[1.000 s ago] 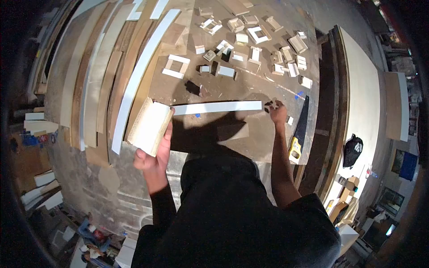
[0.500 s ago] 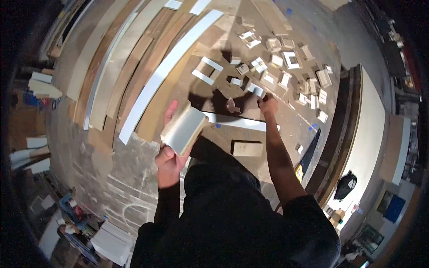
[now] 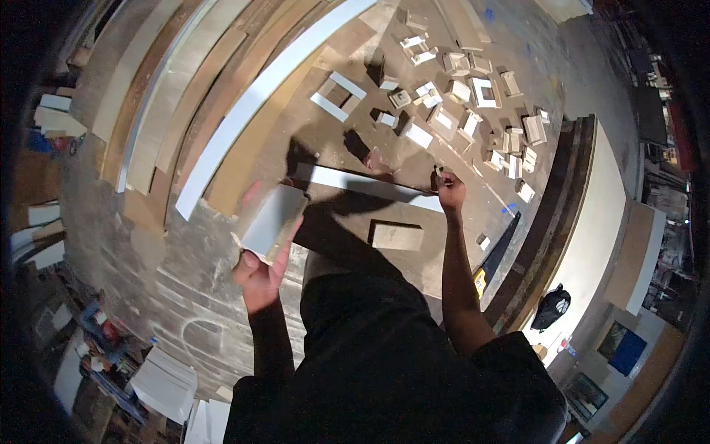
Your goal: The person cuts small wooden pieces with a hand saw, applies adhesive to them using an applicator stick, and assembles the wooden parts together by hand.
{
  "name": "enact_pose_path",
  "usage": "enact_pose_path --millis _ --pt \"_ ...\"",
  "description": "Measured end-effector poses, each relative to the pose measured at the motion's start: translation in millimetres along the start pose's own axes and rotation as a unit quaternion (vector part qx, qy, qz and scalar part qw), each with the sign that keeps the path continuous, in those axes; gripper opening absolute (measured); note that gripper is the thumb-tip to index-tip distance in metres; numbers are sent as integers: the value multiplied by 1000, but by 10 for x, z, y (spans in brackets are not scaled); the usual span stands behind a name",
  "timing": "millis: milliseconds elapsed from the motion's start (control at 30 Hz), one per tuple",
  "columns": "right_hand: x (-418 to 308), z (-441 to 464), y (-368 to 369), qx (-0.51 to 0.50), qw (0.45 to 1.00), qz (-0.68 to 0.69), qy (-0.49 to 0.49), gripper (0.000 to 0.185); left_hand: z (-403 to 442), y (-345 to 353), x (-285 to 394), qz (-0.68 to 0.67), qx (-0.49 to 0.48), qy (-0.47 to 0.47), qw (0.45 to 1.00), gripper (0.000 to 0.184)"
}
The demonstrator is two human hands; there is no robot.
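Observation:
My left hand (image 3: pixel 260 277) is wrapped round a small box-like block (image 3: pixel 273 220) with a white face and wooden edges, held up at the left of my body. My right hand (image 3: pixel 451 194) is closed in a pinch on something small and dark that I cannot make out. Just below and left of it lies the right end of a long white strip (image 3: pixel 347 182) on the work surface. A loose wooden block (image 3: pixel 397 236) lies between my body and that strip.
Long boards (image 3: pixel 214 81) lie side by side at the left. Several small wooden assemblies (image 3: pixel 458 92) are scattered beyond my right hand. A handsaw (image 3: pixel 501 255) lies at the right, near a pale panel (image 3: pixel 584 244) bearing a black bag (image 3: pixel 551 308).
The view has swung and shifted. My right hand moved out to the right, then up near a white-faced piece, and is now back beside the strip's right end. The left still holds its block.

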State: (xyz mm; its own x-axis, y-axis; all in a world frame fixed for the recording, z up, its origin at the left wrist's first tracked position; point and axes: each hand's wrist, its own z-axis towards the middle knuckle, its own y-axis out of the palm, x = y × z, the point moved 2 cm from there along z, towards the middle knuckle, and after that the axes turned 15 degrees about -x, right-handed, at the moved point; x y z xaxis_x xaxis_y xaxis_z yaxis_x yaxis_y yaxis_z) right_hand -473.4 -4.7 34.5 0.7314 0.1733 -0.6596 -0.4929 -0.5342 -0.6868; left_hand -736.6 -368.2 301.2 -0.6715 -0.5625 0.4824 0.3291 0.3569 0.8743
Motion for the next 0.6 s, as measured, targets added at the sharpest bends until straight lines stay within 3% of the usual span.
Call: enact_pose_path --millis 100,200,300,333,467,600 --pt "167 -24 -78 1 1000 14 -28 25 -120 9 -61 15 26 18 999 120" --pt "189 -29 -240 19 996 48 -77 24 -303 46 -80 78 -20 16 997 115" --pt "168 -15 -359 22 996 -44 -75 23 -524 111 -150 93 -12 29 995 116" --pt "181 8 -384 43 988 -88 -123 23 -579 151 -178 111 -11 42 993 117" --pt "385 78 -441 -14 995 42 -86 20 -834 253 -320 148 11 45 988 120" --pt "607 152 -502 -32 995 18 -98 22 -852 630 -483 206 61 8 977 131"
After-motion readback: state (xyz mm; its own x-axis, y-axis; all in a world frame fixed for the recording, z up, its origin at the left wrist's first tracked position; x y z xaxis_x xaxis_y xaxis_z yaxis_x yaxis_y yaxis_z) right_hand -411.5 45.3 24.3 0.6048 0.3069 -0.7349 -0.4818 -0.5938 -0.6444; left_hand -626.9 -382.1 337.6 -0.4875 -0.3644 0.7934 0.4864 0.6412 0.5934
